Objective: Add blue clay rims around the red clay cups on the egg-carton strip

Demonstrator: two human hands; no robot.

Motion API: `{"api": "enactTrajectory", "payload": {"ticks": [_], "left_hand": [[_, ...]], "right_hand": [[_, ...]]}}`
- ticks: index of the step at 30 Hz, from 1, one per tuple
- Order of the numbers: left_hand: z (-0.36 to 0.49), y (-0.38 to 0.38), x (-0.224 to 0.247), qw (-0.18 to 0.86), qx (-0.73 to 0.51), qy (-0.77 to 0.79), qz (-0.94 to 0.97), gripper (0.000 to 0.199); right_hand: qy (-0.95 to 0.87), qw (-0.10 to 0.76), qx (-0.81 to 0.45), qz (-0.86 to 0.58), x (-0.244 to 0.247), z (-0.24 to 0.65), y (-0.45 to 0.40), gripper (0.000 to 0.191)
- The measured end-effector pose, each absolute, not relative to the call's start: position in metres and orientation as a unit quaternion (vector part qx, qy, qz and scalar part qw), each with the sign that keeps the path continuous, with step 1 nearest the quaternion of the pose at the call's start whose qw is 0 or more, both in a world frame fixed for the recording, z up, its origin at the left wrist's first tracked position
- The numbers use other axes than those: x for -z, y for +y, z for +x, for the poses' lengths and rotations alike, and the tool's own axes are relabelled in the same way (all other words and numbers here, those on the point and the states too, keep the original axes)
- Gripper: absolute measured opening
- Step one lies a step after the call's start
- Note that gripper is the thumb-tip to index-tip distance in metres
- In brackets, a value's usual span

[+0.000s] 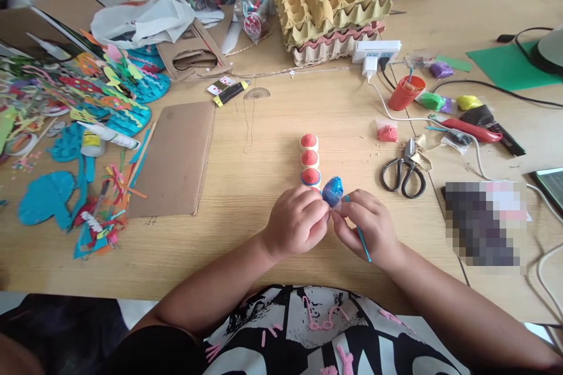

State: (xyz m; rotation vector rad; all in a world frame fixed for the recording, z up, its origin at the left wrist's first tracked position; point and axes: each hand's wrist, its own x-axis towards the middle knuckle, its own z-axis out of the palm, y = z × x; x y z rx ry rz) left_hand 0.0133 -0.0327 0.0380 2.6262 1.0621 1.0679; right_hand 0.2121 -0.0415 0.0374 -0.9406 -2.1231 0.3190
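In the middle of the table, my left hand (295,220) is closed on a small clear packet of blue clay (333,190). My right hand (367,222) has a thin blue stick (363,244) held across its fingers. Its thumb and fingertips meet at the lower edge of the packet, close to my left fingertips. Just beyond my left hand runs a row of pale round cups (310,158) topped with red clay. One of the nearer cups shows a blue rim. My left hand partly hides the nearest cup.
Black-handled scissors (403,170) lie to the right, near a packet of red clay (387,130) and an orange cup (406,94). A white cable crosses there. At left are a cardboard sheet (171,158) and heaped paper crafts. Egg trays (329,17) stand behind a power strip (377,48).
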Motion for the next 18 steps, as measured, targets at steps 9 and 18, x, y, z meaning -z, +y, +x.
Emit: {"api": "enactTrajectory", "payload": {"ticks": [9,18], "left_hand": [[0.01,-0.031,-0.034,0.103,-0.415,0.379,0.821,0.012],[0.01,-0.034,-0.037,0.395,-0.456,0.369,0.707,0.023]], "right_hand": [[-0.846,0.379,-0.104,-0.36,-0.033,0.215,-0.044,0.016],[-0.806,0.401,-0.259,-0.349,-0.043,0.227,-0.021,0.057]]}}
